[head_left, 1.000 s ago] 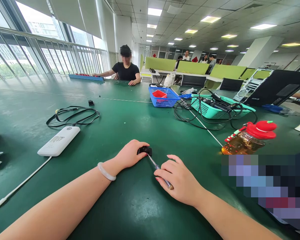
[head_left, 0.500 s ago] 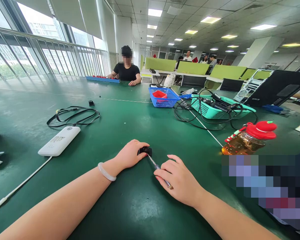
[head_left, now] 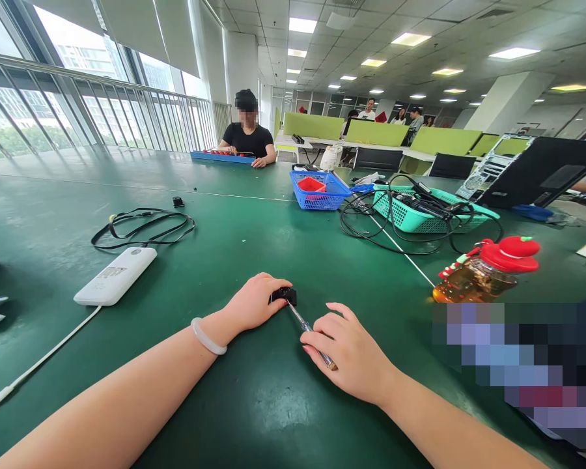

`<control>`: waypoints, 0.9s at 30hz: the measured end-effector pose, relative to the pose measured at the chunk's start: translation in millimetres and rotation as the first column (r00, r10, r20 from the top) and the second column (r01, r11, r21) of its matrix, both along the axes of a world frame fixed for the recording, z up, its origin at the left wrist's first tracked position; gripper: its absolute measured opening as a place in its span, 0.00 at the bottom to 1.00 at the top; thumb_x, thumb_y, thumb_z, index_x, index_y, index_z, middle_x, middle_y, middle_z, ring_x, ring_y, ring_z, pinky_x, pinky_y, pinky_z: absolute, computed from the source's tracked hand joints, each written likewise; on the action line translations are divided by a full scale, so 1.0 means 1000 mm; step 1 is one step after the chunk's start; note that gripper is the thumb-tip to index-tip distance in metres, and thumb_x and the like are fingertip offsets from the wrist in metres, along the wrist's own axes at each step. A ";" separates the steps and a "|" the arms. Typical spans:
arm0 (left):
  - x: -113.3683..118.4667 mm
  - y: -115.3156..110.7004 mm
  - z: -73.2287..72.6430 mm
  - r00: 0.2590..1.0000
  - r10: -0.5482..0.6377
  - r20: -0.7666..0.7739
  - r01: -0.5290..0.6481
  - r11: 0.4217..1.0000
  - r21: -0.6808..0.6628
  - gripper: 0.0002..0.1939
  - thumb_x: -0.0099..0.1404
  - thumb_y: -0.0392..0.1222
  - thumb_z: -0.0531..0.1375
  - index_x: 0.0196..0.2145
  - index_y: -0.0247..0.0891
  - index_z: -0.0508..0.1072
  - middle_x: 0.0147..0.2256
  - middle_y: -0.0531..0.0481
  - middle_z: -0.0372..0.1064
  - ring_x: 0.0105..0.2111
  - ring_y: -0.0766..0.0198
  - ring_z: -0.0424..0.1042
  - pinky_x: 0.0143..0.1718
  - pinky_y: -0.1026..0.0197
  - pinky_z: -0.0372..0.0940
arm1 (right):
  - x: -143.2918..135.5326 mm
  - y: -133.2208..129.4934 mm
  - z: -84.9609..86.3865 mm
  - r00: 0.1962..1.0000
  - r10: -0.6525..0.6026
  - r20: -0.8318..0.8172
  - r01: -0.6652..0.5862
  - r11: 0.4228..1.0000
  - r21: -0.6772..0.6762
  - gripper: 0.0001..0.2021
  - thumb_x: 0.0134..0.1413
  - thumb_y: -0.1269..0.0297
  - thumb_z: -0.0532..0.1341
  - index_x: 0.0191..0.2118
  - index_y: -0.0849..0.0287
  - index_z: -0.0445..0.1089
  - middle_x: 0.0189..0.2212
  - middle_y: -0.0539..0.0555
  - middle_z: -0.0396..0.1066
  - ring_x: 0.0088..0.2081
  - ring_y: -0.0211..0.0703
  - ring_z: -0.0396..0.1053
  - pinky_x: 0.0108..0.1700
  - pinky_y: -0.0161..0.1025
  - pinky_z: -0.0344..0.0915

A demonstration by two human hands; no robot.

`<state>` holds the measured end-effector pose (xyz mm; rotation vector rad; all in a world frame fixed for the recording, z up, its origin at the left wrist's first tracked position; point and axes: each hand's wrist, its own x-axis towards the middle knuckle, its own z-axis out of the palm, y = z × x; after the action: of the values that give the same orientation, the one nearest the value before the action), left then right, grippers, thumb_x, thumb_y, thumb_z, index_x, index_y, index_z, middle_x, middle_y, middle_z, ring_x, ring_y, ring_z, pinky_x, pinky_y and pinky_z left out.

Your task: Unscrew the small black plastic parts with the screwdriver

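Near the middle of the green table (head_left: 215, 260), my left hand (head_left: 258, 301) pinches a small black block (head_left: 290, 295) between thumb and fingers. My right hand (head_left: 344, 352) grips a slim screwdriver (head_left: 300, 318) with a clear handle, its shaft slanting up and left. The tip touches or nearly touches the near side of the block; the exact contact is too small to tell. A pale bracelet (head_left: 208, 337) circles my left wrist.
A white power bank (head_left: 116, 277) with cables lies left. Ahead stand a blue basket (head_left: 321, 199) and a teal basket (head_left: 410, 220) of black cables. A red-lidded bottle (head_left: 488, 270) lies right. Across the table sits a person (head_left: 248, 140) by a blue tray (head_left: 222, 157).
The blue tray across the table has shifted to the right, beside the seated person. My two hands, the block and the screwdriver look almost unmoved.
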<state>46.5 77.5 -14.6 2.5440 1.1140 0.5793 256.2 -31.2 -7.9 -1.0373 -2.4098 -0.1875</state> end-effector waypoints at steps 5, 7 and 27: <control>0.001 -0.001 0.001 1.000 0.006 -0.002 -0.006 1.000 -0.008 0.18 0.64 0.41 0.59 0.52 0.42 0.72 0.45 0.47 0.75 0.49 0.56 0.69 0.54 0.52 0.64 | 0.000 0.000 -0.001 1.000 -0.006 0.005 0.006 1.000 -0.007 0.07 0.61 0.70 0.55 0.36 0.56 0.71 0.27 0.49 0.66 0.30 0.38 0.64 0.57 0.52 0.56; 0.001 -0.001 0.001 1.000 0.010 -0.006 -0.010 1.000 -0.007 0.17 0.64 0.41 0.59 0.52 0.42 0.72 0.45 0.47 0.75 0.48 0.56 0.69 0.54 0.53 0.64 | 0.000 0.000 -0.002 1.000 -0.009 0.006 0.009 1.000 -0.011 0.07 0.61 0.69 0.55 0.36 0.56 0.71 0.27 0.48 0.66 0.30 0.38 0.64 0.57 0.51 0.55; 0.002 -0.002 0.003 0.999 0.014 -0.034 -0.014 1.000 0.003 0.17 0.65 0.40 0.59 0.52 0.41 0.72 0.45 0.47 0.75 0.48 0.56 0.69 0.54 0.53 0.63 | -0.002 0.000 -0.004 0.999 -0.036 0.024 0.037 0.999 -0.039 0.07 0.61 0.69 0.55 0.34 0.56 0.69 0.26 0.47 0.65 0.30 0.37 0.62 0.58 0.50 0.52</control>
<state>48.2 75.6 -11.8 2.5591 1.1437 0.5435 253.9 -31.6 -11.7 -1.1036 -2.4257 -0.1660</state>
